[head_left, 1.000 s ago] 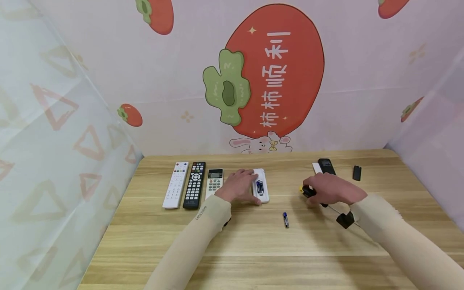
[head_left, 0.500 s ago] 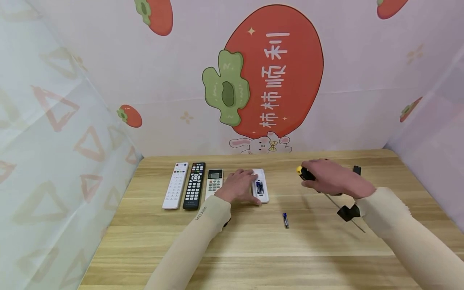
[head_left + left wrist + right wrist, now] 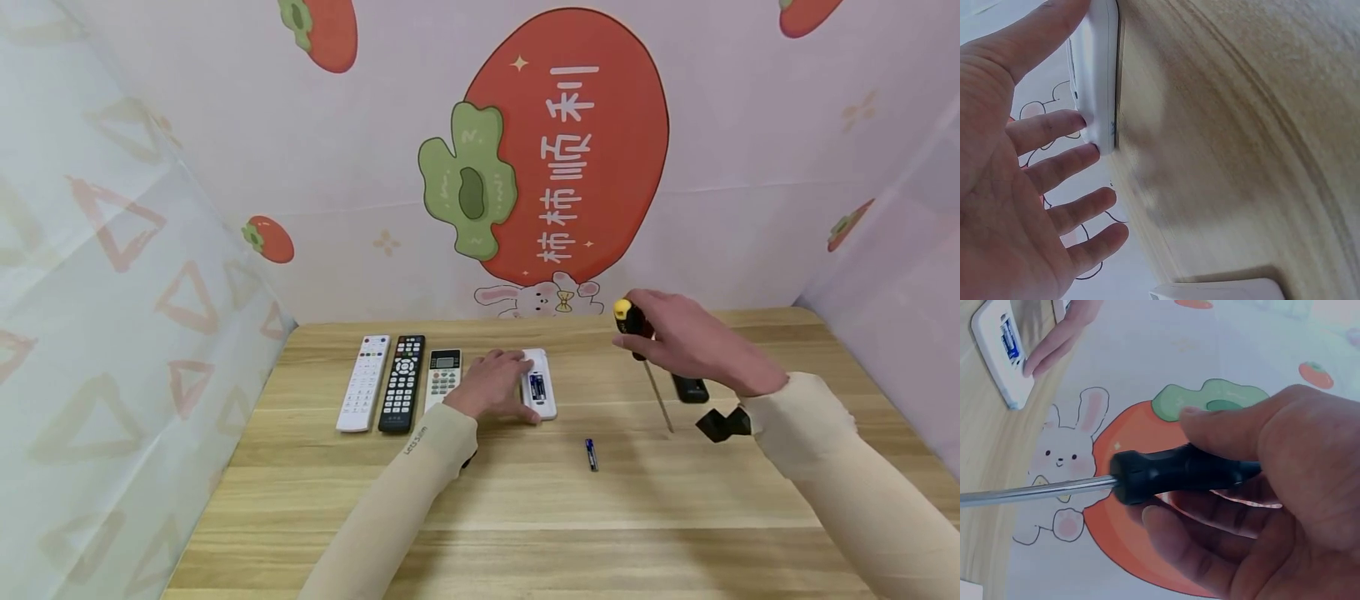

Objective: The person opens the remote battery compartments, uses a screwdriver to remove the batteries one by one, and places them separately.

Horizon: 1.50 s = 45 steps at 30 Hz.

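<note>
My left hand rests at the left side of a white remote control, its fingers spread and fairly straight. Index and middle fingertips touch the remote's side in the left wrist view, and the thumb lies along it. Two blue batteries sit in the remote's uncovered compartment. My right hand holds a screwdriver by its black handle with a yellow end, clear above the table. The metal shaft slants down toward me. A loose blue battery lies on the table between the hands.
Left of my left hand lie a white remote, a black remote and an air-conditioner remote with a small screen. Beneath my right hand, part of another black remote shows. A printed cloth wall rises behind the wooden table.
My right hand has lifted the screwdriver off the table and tipped it more upright, yellow end up. The small black piece at the right is now hidden behind that hand. My left hand stays still.
</note>
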Each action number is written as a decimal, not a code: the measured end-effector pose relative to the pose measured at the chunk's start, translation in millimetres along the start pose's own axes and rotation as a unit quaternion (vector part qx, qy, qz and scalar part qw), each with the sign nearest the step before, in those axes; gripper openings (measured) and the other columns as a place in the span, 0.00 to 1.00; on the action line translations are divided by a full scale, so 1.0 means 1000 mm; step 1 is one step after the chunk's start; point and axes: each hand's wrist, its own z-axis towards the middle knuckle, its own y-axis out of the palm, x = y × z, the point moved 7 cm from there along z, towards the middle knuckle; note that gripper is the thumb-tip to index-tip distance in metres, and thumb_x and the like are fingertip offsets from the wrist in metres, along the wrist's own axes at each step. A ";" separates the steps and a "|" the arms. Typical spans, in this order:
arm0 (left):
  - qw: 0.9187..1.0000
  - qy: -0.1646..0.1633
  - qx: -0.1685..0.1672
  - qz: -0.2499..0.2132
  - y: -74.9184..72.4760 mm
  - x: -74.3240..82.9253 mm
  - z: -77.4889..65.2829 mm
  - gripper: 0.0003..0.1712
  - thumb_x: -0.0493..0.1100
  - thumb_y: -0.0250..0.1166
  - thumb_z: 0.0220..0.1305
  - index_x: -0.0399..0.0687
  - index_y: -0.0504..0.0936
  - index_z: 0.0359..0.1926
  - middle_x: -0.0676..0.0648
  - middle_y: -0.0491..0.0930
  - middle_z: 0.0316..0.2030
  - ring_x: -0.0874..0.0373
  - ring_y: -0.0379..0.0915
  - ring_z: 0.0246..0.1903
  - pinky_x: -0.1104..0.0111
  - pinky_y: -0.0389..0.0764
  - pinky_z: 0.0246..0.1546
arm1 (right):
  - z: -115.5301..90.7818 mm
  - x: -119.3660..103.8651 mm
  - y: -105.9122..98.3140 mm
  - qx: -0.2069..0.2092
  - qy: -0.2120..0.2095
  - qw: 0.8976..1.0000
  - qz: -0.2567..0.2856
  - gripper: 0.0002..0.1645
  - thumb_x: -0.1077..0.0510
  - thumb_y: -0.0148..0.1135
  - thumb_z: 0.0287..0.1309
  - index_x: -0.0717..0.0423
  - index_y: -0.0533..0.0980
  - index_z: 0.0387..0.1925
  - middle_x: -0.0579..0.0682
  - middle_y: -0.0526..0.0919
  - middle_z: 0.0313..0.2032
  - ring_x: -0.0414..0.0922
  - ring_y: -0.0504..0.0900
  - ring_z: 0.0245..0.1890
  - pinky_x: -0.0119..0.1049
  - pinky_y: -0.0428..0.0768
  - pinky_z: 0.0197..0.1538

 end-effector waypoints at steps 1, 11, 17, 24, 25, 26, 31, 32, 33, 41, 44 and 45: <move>1.000 0.000 0.001 -0.001 0.000 0.000 0.000 0.56 0.70 0.76 0.48 0.54 0.69 0.74 0.48 0.62 0.75 0.44 0.56 0.73 0.47 0.60 0.71 | 0.001 -0.001 -0.001 0.007 0.000 1.000 0.006 0.18 0.52 0.68 0.66 0.57 0.71 0.44 0.48 0.76 0.32 0.44 0.75 0.29 0.39 0.76 0.33; 1.000 0.000 0.006 -0.007 -0.003 -0.003 0.000 0.56 0.70 0.77 0.46 0.55 0.70 0.73 0.49 0.63 0.74 0.45 0.57 0.73 0.47 0.61 0.71 | 0.008 -0.005 -0.008 0.070 0.019 0.995 0.073 0.20 0.55 0.70 0.64 0.59 0.72 0.50 0.51 0.81 0.38 0.46 0.81 0.33 0.40 0.83 0.36; 1.000 0.002 0.007 -0.007 -0.002 -0.004 0.001 0.56 0.71 0.77 0.46 0.55 0.70 0.73 0.49 0.63 0.74 0.45 0.57 0.73 0.47 0.62 0.70 | 0.011 -0.005 -0.008 0.103 0.011 0.991 0.081 0.18 0.55 0.71 0.64 0.60 0.73 0.47 0.51 0.81 0.37 0.46 0.81 0.34 0.41 0.83 0.37; 1.000 0.003 0.009 -0.009 -0.002 -0.004 0.001 0.57 0.71 0.77 0.45 0.55 0.70 0.73 0.49 0.63 0.74 0.46 0.57 0.73 0.47 0.62 0.70 | 0.014 -0.004 -0.009 0.124 0.023 0.985 0.116 0.20 0.50 0.70 0.65 0.58 0.73 0.45 0.51 0.81 0.35 0.46 0.83 0.33 0.37 0.83 0.32; 1.000 0.002 0.009 -0.011 -0.002 -0.004 0.001 0.57 0.71 0.77 0.45 0.55 0.70 0.73 0.49 0.63 0.74 0.46 0.57 0.73 0.47 0.62 0.70 | 0.015 -0.004 -0.009 0.127 0.025 0.984 0.120 0.20 0.50 0.69 0.65 0.59 0.72 0.46 0.51 0.81 0.36 0.47 0.83 0.33 0.36 0.83 0.32; 1.000 0.003 0.010 -0.013 -0.002 -0.004 0.001 0.57 0.71 0.77 0.45 0.55 0.70 0.73 0.49 0.63 0.74 0.46 0.57 0.73 0.47 0.62 0.70 | 0.015 -0.004 -0.009 0.128 0.027 0.984 0.123 0.20 0.50 0.69 0.65 0.59 0.72 0.47 0.52 0.80 0.36 0.47 0.83 0.34 0.35 0.83 0.32; 1.000 0.003 0.009 -0.013 -0.001 -0.004 0.001 0.57 0.71 0.77 0.45 0.55 0.70 0.73 0.49 0.63 0.74 0.46 0.57 0.73 0.47 0.62 0.70 | 0.019 -0.004 -0.009 0.145 0.028 0.979 0.139 0.21 0.52 0.68 0.66 0.60 0.72 0.50 0.53 0.80 0.40 0.48 0.85 0.37 0.32 0.83 0.35; 1.000 0.003 0.009 -0.013 -0.001 -0.004 0.001 0.57 0.71 0.77 0.45 0.55 0.70 0.73 0.49 0.63 0.74 0.46 0.57 0.73 0.47 0.62 0.70 | 0.020 -0.004 -0.009 0.149 0.030 0.978 0.143 0.21 0.52 0.68 0.66 0.60 0.72 0.51 0.53 0.80 0.40 0.49 0.85 0.38 0.31 0.82 0.35; 1.000 0.003 0.009 -0.013 -0.002 -0.004 0.001 0.57 0.71 0.77 0.45 0.55 0.70 0.73 0.49 0.63 0.74 0.46 0.57 0.73 0.47 0.62 0.70 | 0.020 -0.003 -0.009 0.153 0.032 0.976 0.149 0.21 0.52 0.68 0.66 0.60 0.72 0.51 0.53 0.80 0.41 0.49 0.85 0.38 0.30 0.82 0.36; 1.000 -0.001 0.013 -0.015 0.000 -0.005 0.002 0.56 0.70 0.78 0.44 0.55 0.72 0.73 0.49 0.65 0.73 0.46 0.58 0.72 0.48 0.62 0.70 | 0.025 0.001 -0.002 0.180 0.063 0.961 0.200 0.26 0.49 0.67 0.67 0.60 0.72 0.57 0.56 0.80 0.45 0.52 0.85 0.42 0.26 0.80 0.39; 1.000 -0.003 0.013 -0.018 0.000 -0.004 0.001 0.56 0.70 0.78 0.44 0.55 0.72 0.73 0.50 0.65 0.73 0.46 0.58 0.72 0.48 0.62 0.70 | 0.026 0.000 0.000 0.184 0.066 0.959 0.204 0.26 0.50 0.67 0.67 0.61 0.71 0.57 0.56 0.80 0.45 0.52 0.84 0.43 0.25 0.80 0.41; 1.000 -0.004 0.014 -0.018 0.000 -0.004 0.001 0.56 0.70 0.78 0.45 0.55 0.71 0.73 0.50 0.65 0.73 0.46 0.58 0.72 0.48 0.62 0.70 | 0.026 0.000 0.000 0.184 0.066 0.959 0.205 0.26 0.50 0.67 0.67 0.61 0.71 0.58 0.56 0.80 0.45 0.52 0.84 0.44 0.25 0.80 0.42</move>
